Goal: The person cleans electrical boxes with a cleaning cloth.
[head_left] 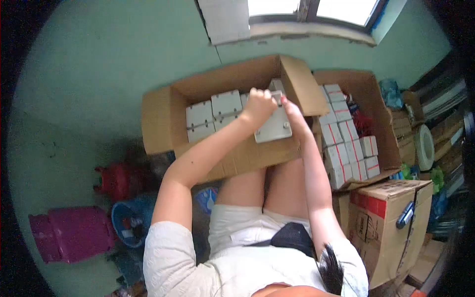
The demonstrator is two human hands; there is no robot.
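One left hand (pixel 260 105), one right hand (pixel 295 116), two open cartons (pixel 245 161), one closed carton (pixel 367 222), one held white box (pixel 273 129), at least five stowed white boxes (pixel 226 104), at least ten red-striped boxes (pixel 337 155), one magenta gas cylinder (pixel 79 233), one blue tub (pixel 115 218), one window (pixel 336 11).

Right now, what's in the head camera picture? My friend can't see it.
A person's right hand and left hand hold a white box over an open carton of similar boxes; another carton with red-striped boxes stands beside it.
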